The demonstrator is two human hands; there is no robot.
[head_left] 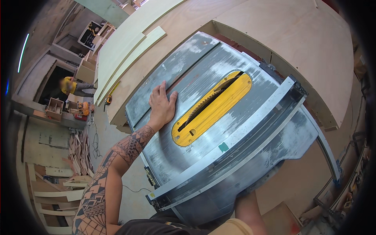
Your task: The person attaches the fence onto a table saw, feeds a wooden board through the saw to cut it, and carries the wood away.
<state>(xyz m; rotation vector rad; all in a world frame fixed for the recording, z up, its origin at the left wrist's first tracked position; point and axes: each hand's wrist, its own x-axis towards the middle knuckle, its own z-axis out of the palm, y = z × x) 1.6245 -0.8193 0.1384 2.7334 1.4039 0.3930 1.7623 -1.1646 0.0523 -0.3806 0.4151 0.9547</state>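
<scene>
My left hand (161, 105) lies flat on the grey metal top of a table saw (160, 164), its fingers apart and nothing in it. It rests near the long slot, to the left of the yellow throat plate (232, 100). Through that plate's opening a toothed saw blade (203, 106) stands up, apart from my hand. A pale metal rail (250, 131) runs along the saw's near edge. My right forearm (249, 209) reaches beneath the front of the saw table, which hides my right hand.
Plywood worktops (282, 31) surround the saw's far side. Long pale boards (133, 58) lie at the far left, with a yellow tape measure (108, 100) close by. A person in a yellow top (69, 85) stands in the background. Wood offcuts (80, 150) are piled on the left.
</scene>
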